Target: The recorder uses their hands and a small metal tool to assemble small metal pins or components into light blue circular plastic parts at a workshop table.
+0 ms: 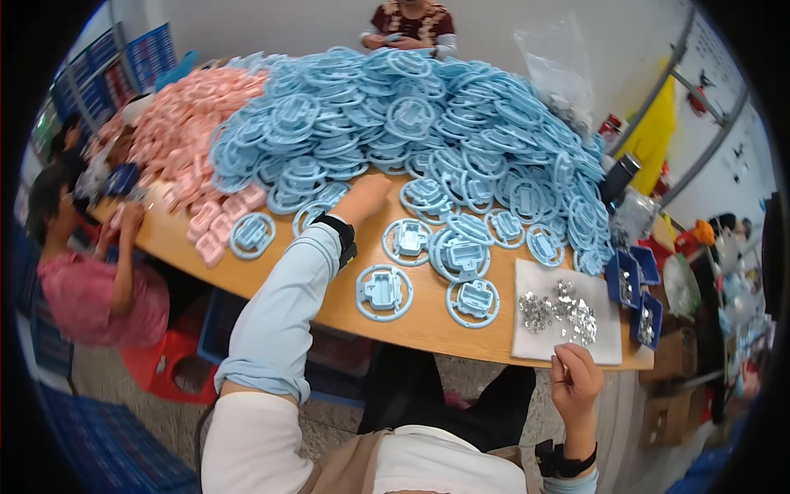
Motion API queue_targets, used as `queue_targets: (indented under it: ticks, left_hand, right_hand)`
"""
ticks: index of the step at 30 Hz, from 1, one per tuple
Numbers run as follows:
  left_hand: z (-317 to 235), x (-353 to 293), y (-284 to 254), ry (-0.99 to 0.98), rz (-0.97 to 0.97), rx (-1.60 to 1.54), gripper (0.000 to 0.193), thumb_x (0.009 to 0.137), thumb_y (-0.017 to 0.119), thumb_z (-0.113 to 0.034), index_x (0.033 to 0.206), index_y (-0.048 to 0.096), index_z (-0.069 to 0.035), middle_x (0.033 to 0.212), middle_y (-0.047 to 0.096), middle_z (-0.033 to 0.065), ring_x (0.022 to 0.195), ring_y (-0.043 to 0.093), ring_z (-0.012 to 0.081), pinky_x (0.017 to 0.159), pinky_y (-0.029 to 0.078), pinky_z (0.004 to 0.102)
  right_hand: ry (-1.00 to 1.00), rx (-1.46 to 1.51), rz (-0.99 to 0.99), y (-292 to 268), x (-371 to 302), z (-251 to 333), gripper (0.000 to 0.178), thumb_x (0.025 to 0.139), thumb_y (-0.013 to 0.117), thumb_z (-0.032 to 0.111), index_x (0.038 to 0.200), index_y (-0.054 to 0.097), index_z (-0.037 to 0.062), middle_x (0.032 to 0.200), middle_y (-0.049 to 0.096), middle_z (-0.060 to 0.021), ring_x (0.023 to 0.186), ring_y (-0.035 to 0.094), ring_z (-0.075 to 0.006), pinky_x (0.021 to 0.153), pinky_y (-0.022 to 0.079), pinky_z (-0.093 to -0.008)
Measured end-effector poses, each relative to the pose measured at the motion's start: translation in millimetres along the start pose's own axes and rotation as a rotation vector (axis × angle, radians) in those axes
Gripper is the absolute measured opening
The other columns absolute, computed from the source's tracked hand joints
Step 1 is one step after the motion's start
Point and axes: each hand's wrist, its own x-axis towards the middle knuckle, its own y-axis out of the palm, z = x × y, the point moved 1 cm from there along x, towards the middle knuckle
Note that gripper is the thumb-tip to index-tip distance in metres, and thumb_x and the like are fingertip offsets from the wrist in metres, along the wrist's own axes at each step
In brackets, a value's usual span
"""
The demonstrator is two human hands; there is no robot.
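My left hand (368,198) reaches to the front foot of a heap of light-blue round plastic parts (362,107). Its fingers are turned away and hidden, so their grip does not show. Each part is a ring with a box-shaped recess in its middle. Several lie singly before me, among them a blue ring part (384,292) close to the table's front edge. My right hand (578,380) is by the near edge of a white cloth (535,342), its fingers pinched together; anything between them is too small to make out. Small shiny metal pieces (576,313) are scattered on the cloth.
Pink plastic parts (193,115) are heaped at the left. Blue bins (648,319) with metal pieces stand right of the cloth, a dark bottle (621,177) behind them. A person in pink (103,280) sits at the left; another person (411,29) works across the table.
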Motion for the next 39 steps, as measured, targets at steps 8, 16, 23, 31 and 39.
queue_targets:
  ticks: [8, 16, 23, 31, 39]
  left_hand:
    - [27, 43, 1, -0.057, 0.068, -0.066, 0.011, 0.073, 0.058, -0.008, 0.078, 0.066, -0.002, 0.084, 0.064, 0.0188, 0.081, 0.062, 0.0350, 0.071, 0.051, 0.0397]
    - [-115, -44, -120, -0.064, 0.173, -1.423, 0.019, 0.080, 0.068, -0.015, 0.091, 0.061, -0.001, 0.081, 0.065, 0.0054, 0.070, 0.061, 0.0083, 0.061, 0.048, 0.0197]
    - [-217, -148, -102, -0.562, 0.033, -1.995, 0.021, 0.085, 0.059, -0.011, 0.102, 0.055, 0.001, 0.087, 0.062, 0.0047, 0.075, 0.058, 0.0061, 0.063, 0.046, 0.0191]
    - [-282, -160, -58, -0.323, 0.141, -1.464, 0.017, 0.083, 0.062, -0.011, 0.092, 0.060, 0.003, 0.085, 0.061, 0.0041, 0.072, 0.055, 0.0071, 0.064, 0.048, 0.0228]
    - [-243, -175, -69, -0.791, -0.459, -0.918, 0.014, 0.079, 0.064, -0.011, 0.087, 0.061, 0.001, 0.072, 0.060, 0.0029, 0.067, 0.054, 0.0078, 0.060, 0.044, 0.0226]
  right_hand:
    - [0.040, -0.056, 0.099, 21, 12, 27, 0.021, 0.068, 0.066, -0.003, 0.089, 0.061, 0.0014, 0.077, 0.061, -0.0109, 0.060, 0.060, -0.0246, 0.051, 0.048, -0.0295]
    - [0.023, 0.205, 0.027, 79, 61, 54, 0.047, 0.070, 0.067, -0.001, 0.115, 0.053, 0.0003, 0.104, 0.059, -0.0190, 0.086, 0.062, -0.0326, 0.066, 0.052, -0.0327]
    - [-0.167, 0.359, 0.114, 110, 43, 39, 0.050, 0.066, 0.063, -0.004, 0.115, 0.054, 0.0033, 0.101, 0.060, -0.0166, 0.080, 0.063, -0.0291, 0.060, 0.051, -0.0319]
    - [0.057, 0.262, 0.263, 60, -46, -10, 0.035, 0.066, 0.062, 0.000, 0.099, 0.060, 0.0080, 0.081, 0.059, -0.0101, 0.066, 0.059, -0.0296, 0.054, 0.048, -0.0361]
    - [0.460, 0.090, 0.592, 51, -236, -153, 0.022, 0.066, 0.066, 0.006, 0.088, 0.061, 0.0041, 0.069, 0.058, -0.0161, 0.058, 0.056, -0.0309, 0.053, 0.044, -0.0365]
